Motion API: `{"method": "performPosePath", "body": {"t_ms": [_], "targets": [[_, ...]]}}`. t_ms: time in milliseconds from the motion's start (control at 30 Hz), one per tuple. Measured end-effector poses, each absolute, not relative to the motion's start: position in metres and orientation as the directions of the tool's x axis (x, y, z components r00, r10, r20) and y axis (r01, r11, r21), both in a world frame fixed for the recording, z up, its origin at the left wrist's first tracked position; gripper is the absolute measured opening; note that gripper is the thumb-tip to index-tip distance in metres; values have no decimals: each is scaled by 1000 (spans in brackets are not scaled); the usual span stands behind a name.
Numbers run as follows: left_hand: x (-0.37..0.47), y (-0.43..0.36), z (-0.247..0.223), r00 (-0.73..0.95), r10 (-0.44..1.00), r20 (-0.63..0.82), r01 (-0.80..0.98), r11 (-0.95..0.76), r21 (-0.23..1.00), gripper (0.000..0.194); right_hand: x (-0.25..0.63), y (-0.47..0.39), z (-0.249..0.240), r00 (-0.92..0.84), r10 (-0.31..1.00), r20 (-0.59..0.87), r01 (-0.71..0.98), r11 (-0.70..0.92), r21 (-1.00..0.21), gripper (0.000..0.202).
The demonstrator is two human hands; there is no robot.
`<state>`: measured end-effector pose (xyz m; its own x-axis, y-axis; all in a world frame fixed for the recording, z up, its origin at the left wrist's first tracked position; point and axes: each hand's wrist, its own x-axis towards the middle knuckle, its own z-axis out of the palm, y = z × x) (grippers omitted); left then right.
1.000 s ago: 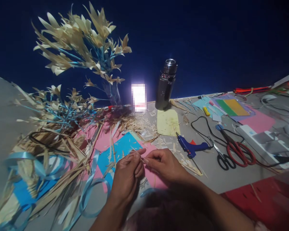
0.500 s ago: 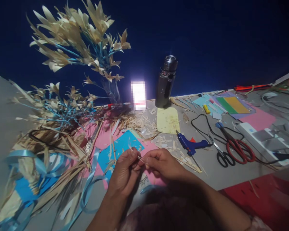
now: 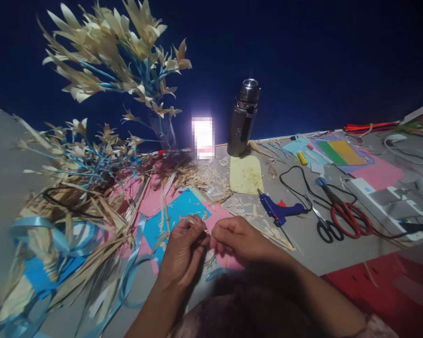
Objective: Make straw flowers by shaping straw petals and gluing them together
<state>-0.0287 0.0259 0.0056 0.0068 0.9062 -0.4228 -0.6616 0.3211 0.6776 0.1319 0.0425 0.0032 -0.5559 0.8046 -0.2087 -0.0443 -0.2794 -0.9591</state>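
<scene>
My left hand [image 3: 188, 246] is closed, thumb pressed on the bent fingers, around something thin and pale that I cannot make out. Close beside it, my right hand [image 3: 234, 237] is pinched shut at the fingertips; what it grips is too small to name. Both hands are over a blue sheet [image 3: 176, 211] and a pink sheet [image 3: 216, 214] strewn with pale scraps. A blue glue gun [image 3: 282, 211] lies to the right of my right hand.
Left: dried-husk flowers [image 3: 141, 42] on blue stems, husk strips [image 3: 91, 249], light blue ribbon [image 3: 127, 277]. Behind: a flask [image 3: 242, 119] and yellow sheet [image 3: 246, 174]. Right: two scissors [image 3: 352, 219], a white power strip [image 3: 377, 202], cables and coloured paper [image 3: 341, 152].
The fingertips of both hands have shifted slightly. The thin pale strands seen between them are now mostly hidden by the fingers.
</scene>
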Motion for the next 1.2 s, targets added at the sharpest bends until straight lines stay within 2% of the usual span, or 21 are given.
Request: {"method": "performPosePath", "body": {"t_ms": [67,133,200,267,333,367,400,433,467,533,633,733,800,867,933,1067,1133,1200], "targets": [[-31,26,5,7,900,-435,-671,327,666,40,138,44,2,-635,736,-235,-42,-336,-941,60],[-32,26,5,-6,896,-444,-690,317,651,42,142,44,4,-596,771,-224,-23,-296,-955,64],[-31,27,4,-24,889,-457,-699,312,644,43,141,43,9,-445,881,-163,56,-155,-986,56],[-30,28,3,-34,881,-472,-696,318,644,43,137,42,14,-322,946,-24,192,40,-980,51],[-28,28,1,-42,880,-473,-686,319,654,41,131,40,16,-302,946,120,320,219,-922,46],[-27,28,1,-51,885,-463,-678,310,667,41,128,40,15,-315,934,171,354,282,-892,33],[-27,27,1,-64,893,-446,-665,296,686,41,126,39,14,-320,925,206,371,322,-871,19],[-26,26,2,-80,902,-425,-645,278,712,40,125,39,13,-318,922,223,378,339,-862,13],[-27,26,3,-97,910,-403,-619,262,740,40,125,39,12,-315,924,216,377,330,-865,16],[-28,24,6,-114,922,-371,-563,248,788,38,127,40,10,-333,934,132,350,252,-902,21],[-32,23,8,-97,922,-374,-518,274,810,36,134,43,7,-429,899,-84,245,26,-969,28],[-35,22,8,-55,898,-437,-555,336,761,38,142,48,1,-461,858,-225,38,-234,-972,31],[-36,23,7,-14,876,-482,-623,369,689,38,145,50,-4,-388,886,-252,-89,-309,-947,32],[-35,25,6,35,862,-505,-699,383,604,37,146,50,-6,-277,936,-215,-122,-256,-959,28],[-33,27,4,66,857,-512,-752,380,538,35,143,47,-5,-204,970,-133,-72,-151,-986,21],[-26,28,2,94,847,-523,-778,390,492,32,131,42,-1,-175,969,176,-6,178,-984,25],[-23,27,1,114,844,-525,-772,408,487,30,126,42,0,-155,941,302,-61,296,-953,14],[-22,24,-1,136,839,-527,-765,427,483,28,124,43,1,-133,938,319,-154,298,-942,8]]}}
